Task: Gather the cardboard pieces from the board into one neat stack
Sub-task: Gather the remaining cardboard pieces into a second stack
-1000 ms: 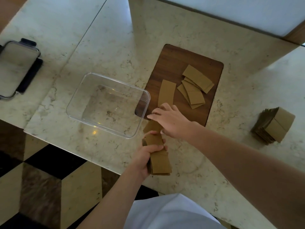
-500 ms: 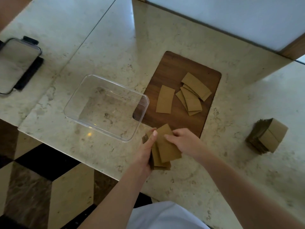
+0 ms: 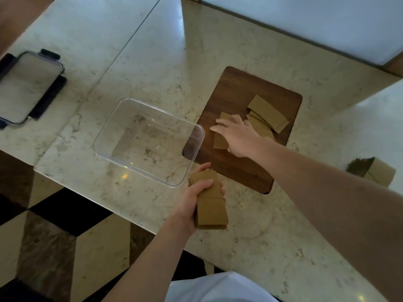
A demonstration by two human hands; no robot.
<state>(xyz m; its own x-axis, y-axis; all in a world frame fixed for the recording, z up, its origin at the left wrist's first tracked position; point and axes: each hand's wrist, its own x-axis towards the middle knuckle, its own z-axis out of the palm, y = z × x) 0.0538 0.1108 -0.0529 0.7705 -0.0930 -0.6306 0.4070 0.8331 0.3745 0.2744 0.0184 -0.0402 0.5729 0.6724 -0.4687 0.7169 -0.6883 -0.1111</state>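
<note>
The left hand (image 3: pixel 197 197) grips a stack of cardboard pieces (image 3: pixel 210 203) near the front edge of the marble worktop (image 3: pixel 250 243), its fingers (image 3: pixel 206 185) curled over the top of the stack and the thumb along its left side. The stack is held just off the near left corner of the wooden board (image 3: pixel 235 166), beside the near right corner of the clear plastic container (image 3: pixel 122 129).

The right hand (image 3: pixel 236 136) reaches out over the board with its fingers spread and flat, palm down, resting on a single cardboard piece (image 3: pixel 220 141) that lies towards the left of the board. The hand is open and holds nothing closed in it; whether it presses the piece or only hovers on it cannot be told.

To the right of that hand, further back on the board, a small loose pile of cardboard pieces (image 3: pixel 269 115) lies overlapping at different angles, the top one slanted across the others.

The clear container sits empty on the worktop, its right rim overlapping the left edge of the board. Far left lies a clear lid with black clips (image 3: pixel 26 88). At the right edge of the worktop, well apart from the board, stands a separate bundle of cardboard (image 3: pixel 375 173).
</note>
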